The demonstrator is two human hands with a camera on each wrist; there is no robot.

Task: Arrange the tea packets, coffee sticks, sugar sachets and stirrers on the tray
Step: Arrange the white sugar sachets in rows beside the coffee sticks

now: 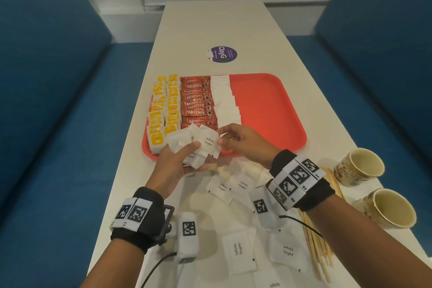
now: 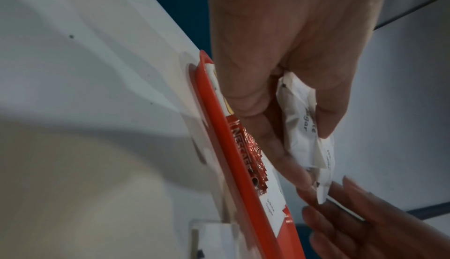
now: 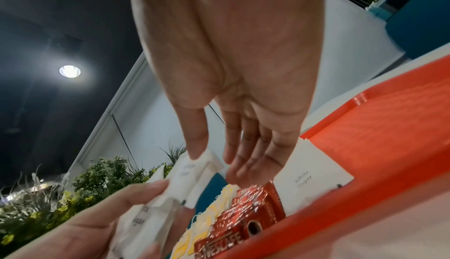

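Desk (image 1: pixel 210 25) carries the red tray (image 1: pixel 268 110). Above its near edge, the left hand (image 1: pixel 174 168) grips a bunch of sugar sachets (image 1: pixel 198 145); right-hand fingers (image 1: pixel 224 140) pinch one sachet. Tugging it could spill the loose bunch.

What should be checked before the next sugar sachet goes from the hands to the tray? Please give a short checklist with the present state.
1. Left hand holds the bunch of sugar sachets firmly: ok.
2. Right hand pinches exactly one sachet: cannot tell; thumb and fingers meet the bunch's edge.
3. Free place on the tray beside the sugar row: ok, the right half is bare.
4. Tea packets and coffee sticks lie in tidy rows: ok.
5. All sachets collected: not ok, loose sachets lie on the table.
6. Stirrers on the tray: not ok, they lie on the table.
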